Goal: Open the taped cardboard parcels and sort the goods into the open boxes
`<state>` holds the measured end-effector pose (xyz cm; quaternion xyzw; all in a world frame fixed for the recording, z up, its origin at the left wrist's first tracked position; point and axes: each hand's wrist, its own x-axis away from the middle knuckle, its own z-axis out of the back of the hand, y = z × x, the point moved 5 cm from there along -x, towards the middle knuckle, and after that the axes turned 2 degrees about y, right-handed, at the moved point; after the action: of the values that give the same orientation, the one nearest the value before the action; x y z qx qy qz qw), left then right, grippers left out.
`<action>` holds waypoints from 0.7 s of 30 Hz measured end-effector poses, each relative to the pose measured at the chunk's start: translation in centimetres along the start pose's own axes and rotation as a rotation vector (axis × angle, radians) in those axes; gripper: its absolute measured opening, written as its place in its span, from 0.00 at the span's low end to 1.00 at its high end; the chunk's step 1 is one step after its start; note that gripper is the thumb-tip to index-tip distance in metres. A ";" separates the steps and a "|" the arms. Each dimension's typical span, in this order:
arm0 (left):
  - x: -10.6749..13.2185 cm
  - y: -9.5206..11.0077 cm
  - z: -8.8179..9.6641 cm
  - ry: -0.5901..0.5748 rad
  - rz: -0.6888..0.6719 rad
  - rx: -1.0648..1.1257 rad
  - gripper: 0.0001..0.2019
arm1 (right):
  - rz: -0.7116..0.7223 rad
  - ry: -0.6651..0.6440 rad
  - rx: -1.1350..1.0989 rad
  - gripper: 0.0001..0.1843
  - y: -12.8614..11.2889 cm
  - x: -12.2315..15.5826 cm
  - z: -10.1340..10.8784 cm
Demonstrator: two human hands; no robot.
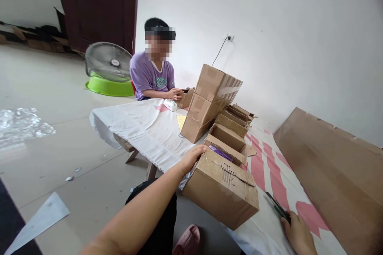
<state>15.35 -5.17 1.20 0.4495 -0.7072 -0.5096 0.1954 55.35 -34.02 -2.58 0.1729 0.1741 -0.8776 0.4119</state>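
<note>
A closed cardboard box (223, 185) sits tilted at the table's near edge, with a row of small holes and a torn slit on its top. My left hand (194, 158) grips this box at its far left corner, fingers over the edge. At lower right, my right hand (299, 231) is closed around a utility knife (278, 207), its tip pointing up and left, apart from the box. Just behind the closed box is an open cardboard box (226, 139) with a purple item (220, 152) showing beside it.
Stacked cartons (206, 95) stand mid-table on a white and pink cloth (134, 123). More open boxes (239, 113) line up behind. Across the table, a person (152, 71) has both hands at a small box (186, 97). A large cardboard sheet (329, 167) leans right; a fan (110, 61) stands left.
</note>
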 end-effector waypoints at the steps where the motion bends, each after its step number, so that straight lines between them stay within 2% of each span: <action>1: 0.0 0.1 0.0 0.000 -0.014 -0.010 0.18 | 0.023 0.017 -0.010 0.22 -1.0 -0.5 0.7; 4: 0.1 0.2 0.1 -0.014 -0.052 -0.032 0.22 | 0.186 0.127 -0.065 0.26 -6.1 -2.5 4.7; 7: 0.1 0.3 0.1 -0.036 -0.068 -0.044 0.25 | 0.599 0.289 -0.100 0.22 -14.4 -2.9 10.1; 10: 0.0 0.3 0.2 -0.048 -0.078 -0.045 0.23 | 0.926 0.368 -0.043 0.20 -22.6 -1.2 13.9; 12: -0.1 0.3 0.2 -0.055 -0.090 -0.039 0.21 | 1.036 0.358 0.027 0.22 -27.0 0.0 14.6; 15: -0.2 0.1 0.1 -0.076 -0.101 -0.020 0.19 | 1.066 0.382 0.103 0.25 -31.2 1.1 14.4; 18: -0.3 -0.3 0.0 -0.102 -0.091 -0.005 0.20 | 1.080 0.381 0.117 0.26 -33.2 1.3 13.7; 21: -0.3 -0.5 0.1 -0.117 -0.079 -0.002 0.19 | 1.125 0.387 0.120 0.26 -33.8 1.3 13.6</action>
<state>15.69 -4.94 0.75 0.4461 -0.6986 -0.5432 0.1338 25.97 -20.66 14.29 0.4182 0.0777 -0.4854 0.7639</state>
